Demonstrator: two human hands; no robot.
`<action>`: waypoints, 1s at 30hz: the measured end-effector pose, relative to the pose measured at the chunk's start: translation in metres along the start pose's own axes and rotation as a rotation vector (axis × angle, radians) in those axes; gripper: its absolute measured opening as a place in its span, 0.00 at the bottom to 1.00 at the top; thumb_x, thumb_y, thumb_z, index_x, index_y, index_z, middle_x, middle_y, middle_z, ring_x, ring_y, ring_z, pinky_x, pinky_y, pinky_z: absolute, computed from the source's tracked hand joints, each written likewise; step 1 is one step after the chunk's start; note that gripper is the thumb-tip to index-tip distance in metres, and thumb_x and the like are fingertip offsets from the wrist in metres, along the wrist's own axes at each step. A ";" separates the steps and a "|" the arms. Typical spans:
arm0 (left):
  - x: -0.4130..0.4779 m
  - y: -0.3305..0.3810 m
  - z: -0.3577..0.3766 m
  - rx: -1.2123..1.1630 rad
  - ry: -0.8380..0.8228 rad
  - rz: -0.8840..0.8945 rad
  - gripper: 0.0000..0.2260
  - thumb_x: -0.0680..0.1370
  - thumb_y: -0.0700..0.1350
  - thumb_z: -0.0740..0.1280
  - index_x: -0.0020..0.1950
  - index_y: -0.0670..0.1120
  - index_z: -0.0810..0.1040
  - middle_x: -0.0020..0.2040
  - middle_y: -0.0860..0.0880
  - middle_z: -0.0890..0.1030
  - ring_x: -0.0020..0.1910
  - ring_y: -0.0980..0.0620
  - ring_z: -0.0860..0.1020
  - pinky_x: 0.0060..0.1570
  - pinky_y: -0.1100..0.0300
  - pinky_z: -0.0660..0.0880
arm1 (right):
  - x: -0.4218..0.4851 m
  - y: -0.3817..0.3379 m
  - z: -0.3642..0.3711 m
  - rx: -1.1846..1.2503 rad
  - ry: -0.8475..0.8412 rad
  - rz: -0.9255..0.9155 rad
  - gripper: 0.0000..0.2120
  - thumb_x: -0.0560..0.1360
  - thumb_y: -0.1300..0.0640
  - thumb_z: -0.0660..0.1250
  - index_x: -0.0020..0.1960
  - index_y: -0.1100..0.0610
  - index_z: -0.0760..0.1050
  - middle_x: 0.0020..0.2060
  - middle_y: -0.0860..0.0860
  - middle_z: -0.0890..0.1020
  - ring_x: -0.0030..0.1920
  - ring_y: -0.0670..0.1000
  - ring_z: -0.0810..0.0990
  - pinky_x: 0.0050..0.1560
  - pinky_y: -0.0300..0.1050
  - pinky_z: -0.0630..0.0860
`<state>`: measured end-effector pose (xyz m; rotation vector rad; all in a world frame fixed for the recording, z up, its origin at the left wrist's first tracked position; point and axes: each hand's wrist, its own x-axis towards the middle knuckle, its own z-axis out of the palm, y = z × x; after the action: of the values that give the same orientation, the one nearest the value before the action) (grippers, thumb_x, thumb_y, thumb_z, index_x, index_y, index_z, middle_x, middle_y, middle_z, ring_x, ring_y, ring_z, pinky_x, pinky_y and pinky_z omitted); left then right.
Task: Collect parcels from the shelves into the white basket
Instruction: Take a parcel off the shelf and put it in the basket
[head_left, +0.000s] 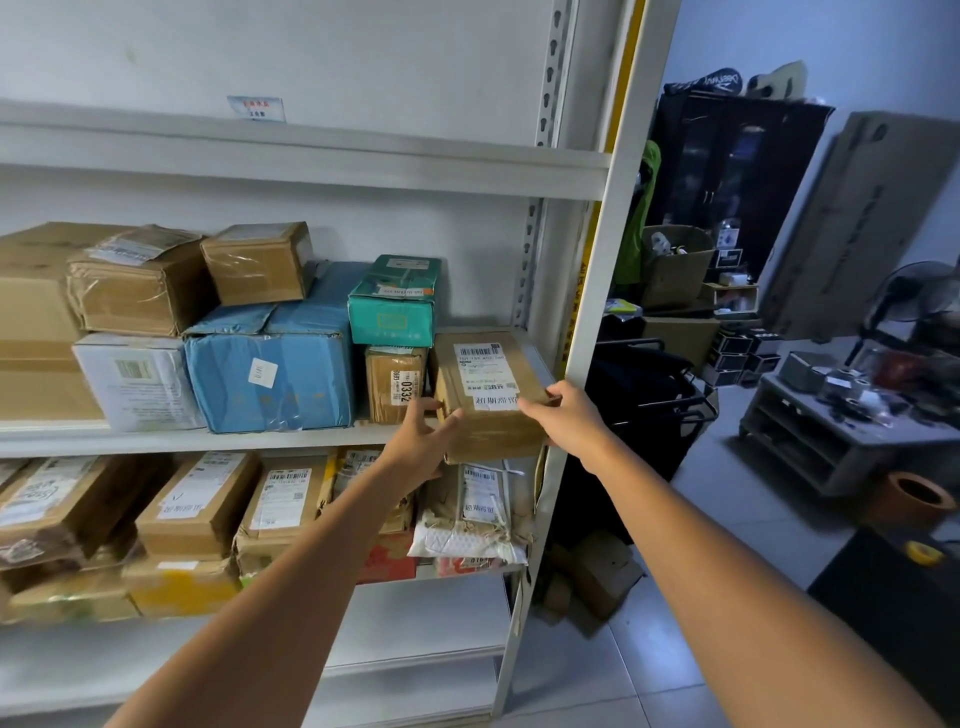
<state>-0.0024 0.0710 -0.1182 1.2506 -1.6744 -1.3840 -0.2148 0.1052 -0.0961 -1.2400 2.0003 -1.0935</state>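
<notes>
Mid-frame, the left hand (421, 447) is pressing straight fingers against a brown box (485, 384), the right hand (569, 415) curling round its corner; next probably needing a level pull outward.

grip: parcel (488, 395) at the shelf's (208, 439) right end, left hand (423, 441) touching its left front corner, right hand (563, 410) round its right | just left: small box (395, 384), second box (392, 306) on it | below: bag (467, 519) | right: post (592, 312)
</notes>
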 end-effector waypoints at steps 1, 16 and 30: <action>0.001 0.000 0.001 -0.008 -0.018 -0.011 0.30 0.78 0.61 0.64 0.75 0.51 0.59 0.60 0.46 0.74 0.59 0.43 0.76 0.53 0.46 0.79 | -0.002 0.000 0.001 0.020 -0.022 0.014 0.25 0.74 0.46 0.73 0.67 0.54 0.71 0.53 0.47 0.77 0.53 0.49 0.79 0.59 0.54 0.79; 0.022 -0.012 0.006 -0.112 0.037 -0.035 0.31 0.81 0.45 0.66 0.79 0.57 0.55 0.58 0.45 0.80 0.51 0.48 0.81 0.54 0.42 0.80 | -0.009 0.011 0.011 0.052 -0.094 0.022 0.34 0.76 0.50 0.72 0.78 0.49 0.61 0.67 0.50 0.76 0.58 0.50 0.78 0.62 0.50 0.76; -0.004 -0.033 0.018 -0.101 0.129 -0.038 0.32 0.79 0.40 0.69 0.77 0.59 0.58 0.65 0.47 0.77 0.56 0.44 0.81 0.50 0.40 0.81 | -0.025 0.033 0.020 0.055 -0.162 -0.017 0.40 0.73 0.52 0.75 0.78 0.48 0.57 0.65 0.47 0.75 0.63 0.49 0.76 0.65 0.51 0.74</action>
<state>-0.0082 0.0809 -0.1546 1.2910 -1.4823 -1.3626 -0.2037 0.1289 -0.1341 -1.2769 1.8299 -1.0153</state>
